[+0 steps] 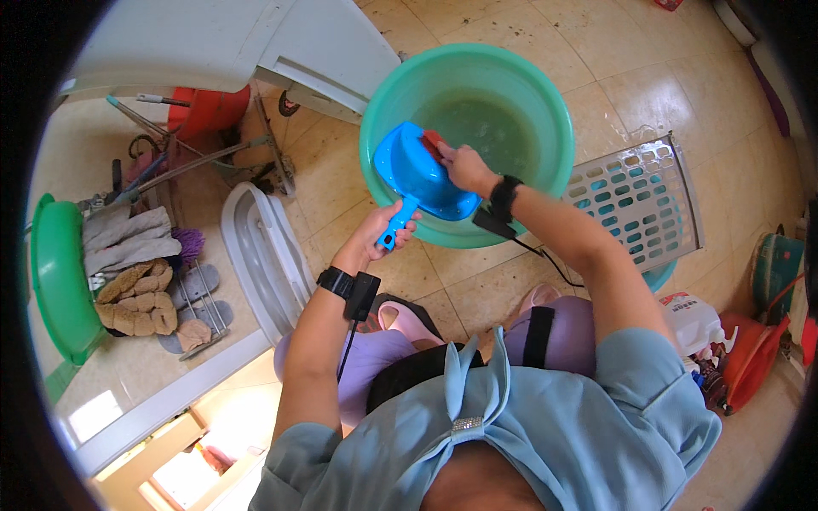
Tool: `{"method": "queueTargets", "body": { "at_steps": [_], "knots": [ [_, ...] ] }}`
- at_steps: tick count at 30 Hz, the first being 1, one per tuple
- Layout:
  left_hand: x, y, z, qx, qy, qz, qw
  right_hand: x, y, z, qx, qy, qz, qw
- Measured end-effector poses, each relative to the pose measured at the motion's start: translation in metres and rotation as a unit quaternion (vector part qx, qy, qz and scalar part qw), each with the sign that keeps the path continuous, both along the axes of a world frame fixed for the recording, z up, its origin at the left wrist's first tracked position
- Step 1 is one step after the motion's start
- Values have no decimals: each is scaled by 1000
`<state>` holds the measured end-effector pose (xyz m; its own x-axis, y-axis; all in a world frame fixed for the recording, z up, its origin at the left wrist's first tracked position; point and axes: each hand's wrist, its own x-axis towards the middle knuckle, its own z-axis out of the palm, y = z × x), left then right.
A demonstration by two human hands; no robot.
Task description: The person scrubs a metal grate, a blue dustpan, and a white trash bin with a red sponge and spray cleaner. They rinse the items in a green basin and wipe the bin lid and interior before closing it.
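Observation:
My left hand (382, 231) grips the handle of a blue plastic dustpan (415, 163), which is tilted over the near left part of a large green plastic tub (466, 54). In my right hand (465, 167) is a red brush (434, 144), pressed against the dustpan's far right edge. Its bristles are mostly hidden by my fingers and the pan. Cloudy water (505, 134) stands in the bottom of the tub. Wet drops show on the blue plastic.
A grey perforated rack (632, 204) lies right of the tub, over a teal basin (661, 276). A grey-white plastic basin (255, 243) stands at left, near clothes (128, 243) and a green basin (64, 281). A white jug (690, 324) and red basin (754, 364) are at right.

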<state>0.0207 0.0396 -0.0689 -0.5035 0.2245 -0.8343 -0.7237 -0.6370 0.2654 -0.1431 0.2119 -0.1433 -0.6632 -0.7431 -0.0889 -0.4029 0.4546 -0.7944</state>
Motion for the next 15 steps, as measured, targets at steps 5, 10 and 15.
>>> {"method": "queueTargets", "body": {
  "at_steps": [5, 10, 15],
  "knots": [
    [-4, -4, -9, 82, -49, 33, 995, -11, 7, 0, 249, -17, 96, 964],
    [-21, 0, -20, 116, -88, 41, 989, 30, 20, 30, 8, 175, 92, 980],
    [-29, 6, -21, 107, -123, 114, 980, 58, 51, 57, 146, 242, 146, 948]
  ]
}}
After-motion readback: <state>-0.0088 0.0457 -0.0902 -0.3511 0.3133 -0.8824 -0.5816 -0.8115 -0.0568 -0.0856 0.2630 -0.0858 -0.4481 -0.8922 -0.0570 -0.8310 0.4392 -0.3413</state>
